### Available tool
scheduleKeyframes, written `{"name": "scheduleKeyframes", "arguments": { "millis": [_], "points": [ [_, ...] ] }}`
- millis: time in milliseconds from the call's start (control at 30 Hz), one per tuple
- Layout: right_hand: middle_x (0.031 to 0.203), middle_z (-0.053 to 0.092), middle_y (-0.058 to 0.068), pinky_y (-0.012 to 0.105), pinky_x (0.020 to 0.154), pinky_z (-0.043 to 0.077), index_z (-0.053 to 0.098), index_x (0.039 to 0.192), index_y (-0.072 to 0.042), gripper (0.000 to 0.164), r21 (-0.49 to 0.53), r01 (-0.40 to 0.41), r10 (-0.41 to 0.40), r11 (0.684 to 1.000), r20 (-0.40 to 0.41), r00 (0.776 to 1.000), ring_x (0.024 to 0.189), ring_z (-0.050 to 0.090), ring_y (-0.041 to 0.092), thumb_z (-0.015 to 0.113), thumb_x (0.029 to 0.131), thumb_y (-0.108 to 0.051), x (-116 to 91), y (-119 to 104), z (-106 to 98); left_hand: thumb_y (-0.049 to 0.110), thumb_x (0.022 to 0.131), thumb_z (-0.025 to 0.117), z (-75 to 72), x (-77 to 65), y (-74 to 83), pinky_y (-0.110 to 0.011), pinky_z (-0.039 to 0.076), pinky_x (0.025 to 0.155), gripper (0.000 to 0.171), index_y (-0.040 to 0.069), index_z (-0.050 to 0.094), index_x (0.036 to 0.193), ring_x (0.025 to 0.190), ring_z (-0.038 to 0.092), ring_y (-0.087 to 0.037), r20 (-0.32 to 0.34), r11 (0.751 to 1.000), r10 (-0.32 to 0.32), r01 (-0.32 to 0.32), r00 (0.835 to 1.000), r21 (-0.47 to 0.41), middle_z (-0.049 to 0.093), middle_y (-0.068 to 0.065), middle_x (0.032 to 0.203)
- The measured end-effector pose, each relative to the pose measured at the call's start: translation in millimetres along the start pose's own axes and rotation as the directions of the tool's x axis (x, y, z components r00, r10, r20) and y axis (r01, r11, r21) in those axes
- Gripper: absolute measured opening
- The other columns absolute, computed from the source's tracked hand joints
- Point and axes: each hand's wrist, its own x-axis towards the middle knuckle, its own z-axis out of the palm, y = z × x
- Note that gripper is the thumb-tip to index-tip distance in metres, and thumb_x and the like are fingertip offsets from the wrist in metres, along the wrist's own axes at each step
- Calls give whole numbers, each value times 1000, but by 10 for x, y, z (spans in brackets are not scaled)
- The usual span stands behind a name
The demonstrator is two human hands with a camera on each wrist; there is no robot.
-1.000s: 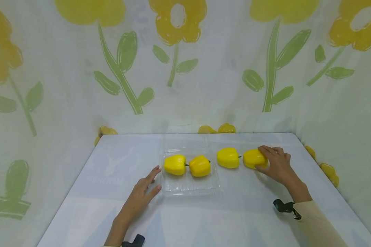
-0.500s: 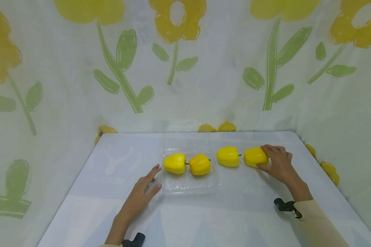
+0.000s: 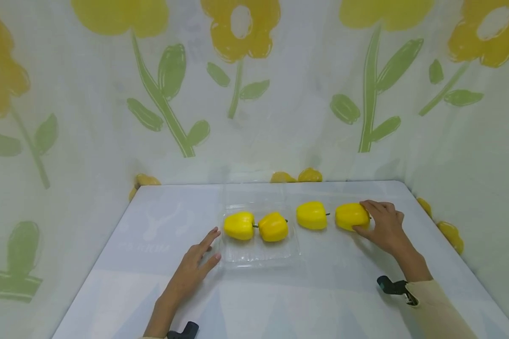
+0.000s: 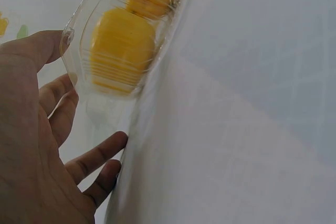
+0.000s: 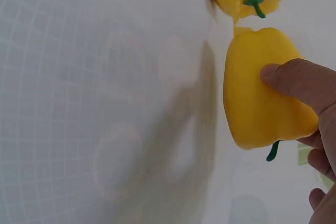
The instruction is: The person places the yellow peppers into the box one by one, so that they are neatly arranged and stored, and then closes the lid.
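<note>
My right hand (image 3: 386,228) grips a yellow bell pepper (image 3: 350,217) between thumb and fingers. The right wrist view shows the thumb lying across this pepper (image 5: 262,93), with its green stem toward the hand. Just left of it, another yellow bell pepper (image 3: 311,215) lies on the table, stem pointing right. Two more peppers, one on the left (image 3: 239,225) and one on the right (image 3: 273,227), sit inside a clear plastic clamshell box (image 3: 258,256). At that box's left edge rests my left hand (image 3: 192,268), fingers spread and fairly straight, thumb and fingertips right at the rim (image 4: 71,72).
The box's raised clear lid (image 3: 254,192) stands behind the peppers, near the back edge of the white table (image 3: 152,278). A flower-printed cloth (image 3: 301,117) hangs around the back and sides.
The right hand has shifted slightly right with its pepper, widening the space to the neighbouring pepper; a stem now shows at its right end. The left hand and box stay in place.
</note>
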Motion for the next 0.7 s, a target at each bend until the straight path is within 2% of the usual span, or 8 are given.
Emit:
{"name": "scheduleKeyframes", "arguments": {
  "millis": [233, 700],
  "points": [
    [140, 47, 29, 66, 89, 21, 53, 135, 1, 71, 26, -10, 9, 1000, 2, 1000, 122, 32, 47, 86, 78, -26, -74, -45, -45, 39, 101, 59, 20, -10, -3, -60, 40, 99, 62, 32, 34, 157, 119, 53, -23, 3, 1000, -7, 7, 1000, -4, 26, 18, 161],
    [136, 50, 28, 64, 86, 22, 55, 132, 1, 69, 45, 43, -41, 998, -49, 998, 118, 34, 45, 86, 76, -26, -142, -246, -179, 40, 101, 58, -11, -7, 29, -58, 40, 98, 62, 30, 34, 157, 119, 52, -23, -2, 1000, -2, 2, 1000, -8, 26, 18, 161]
  ]
}}
